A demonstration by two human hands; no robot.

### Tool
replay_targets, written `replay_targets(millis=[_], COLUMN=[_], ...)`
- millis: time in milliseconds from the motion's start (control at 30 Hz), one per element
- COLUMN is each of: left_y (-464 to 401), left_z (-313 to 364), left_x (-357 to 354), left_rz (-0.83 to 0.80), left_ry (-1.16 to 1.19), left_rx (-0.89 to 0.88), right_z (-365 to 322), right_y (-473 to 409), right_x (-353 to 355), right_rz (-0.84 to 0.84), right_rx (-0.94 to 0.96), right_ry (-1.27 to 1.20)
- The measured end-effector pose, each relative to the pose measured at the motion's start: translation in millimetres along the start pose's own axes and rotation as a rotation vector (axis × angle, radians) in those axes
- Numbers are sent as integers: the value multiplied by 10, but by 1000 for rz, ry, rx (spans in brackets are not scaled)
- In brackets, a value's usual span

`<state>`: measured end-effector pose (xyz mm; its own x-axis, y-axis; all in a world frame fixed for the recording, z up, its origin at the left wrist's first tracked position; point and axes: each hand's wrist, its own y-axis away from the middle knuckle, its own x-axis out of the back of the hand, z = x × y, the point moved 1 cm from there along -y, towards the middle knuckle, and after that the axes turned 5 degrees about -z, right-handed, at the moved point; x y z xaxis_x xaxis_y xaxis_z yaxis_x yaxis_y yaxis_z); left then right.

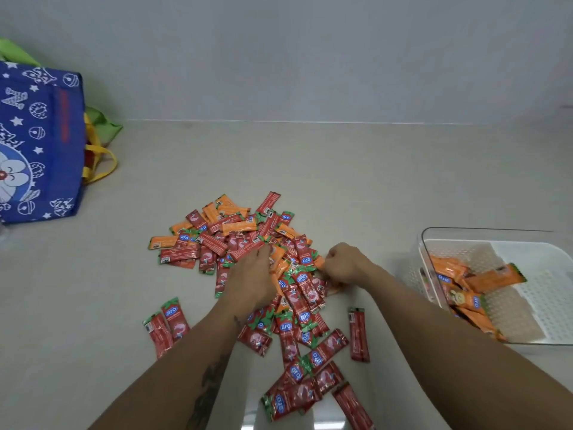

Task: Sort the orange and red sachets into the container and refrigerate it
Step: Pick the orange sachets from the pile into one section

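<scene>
Glossy foil sachets (248, 243), red and orange flat strips with green ends, lie heaped mid-counter, their long axes pointing every way. A left hand (249, 280) rests flat on the pile, fingers straight. The right hand (344, 263) curls around an orange sachet (319, 262) at the heap's right edge; the sachet is mostly hidden. At right, a clear plastic container (426, 243) with a perforated white liner holds orange sachets, and the frame cuts it off. A blue printed bag (40, 144) sits far left.

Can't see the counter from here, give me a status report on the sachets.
Left hand flat on the sachet pile. Right hand pinching an orange sachet. Container holds orange only. Nothing blocking.
</scene>
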<state>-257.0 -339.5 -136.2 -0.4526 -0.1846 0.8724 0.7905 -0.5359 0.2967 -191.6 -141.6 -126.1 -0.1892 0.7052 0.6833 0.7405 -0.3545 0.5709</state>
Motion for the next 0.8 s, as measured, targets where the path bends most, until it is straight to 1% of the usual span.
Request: replay_targets(millis=[67,133,233,333,433,533,633,700,800], left_y=[48,109,190,241,282,308,322,311,223], left_z=[-85,-158,-215,-174,-66,-61,-65,-38,-26], left_x=[-10,-4,11,0,-38,-18,36,96,122], left_rz=[23,39,62,125,74,84,111,138,138], left_ry=[37,13,-145,-328,-428,-409,-280,-158,-84], left_rx=[7,11,-3,-122,-283,-312,-303,-244,-104], right_z=[89,171,249,266,242,269,341,388,380], right_y=[48,110,199,299,415,477,512,505,473], right_x=[78,109,38,-145,-298,-330,-275,-212,-129], right_rz=[-23,-14,-6,-2,40,73,96,153,251], right_rx=[39,57,73,144,180,147,107,70,37], right_ry=[-49,-38,74,178,236,279,189,68,-114])
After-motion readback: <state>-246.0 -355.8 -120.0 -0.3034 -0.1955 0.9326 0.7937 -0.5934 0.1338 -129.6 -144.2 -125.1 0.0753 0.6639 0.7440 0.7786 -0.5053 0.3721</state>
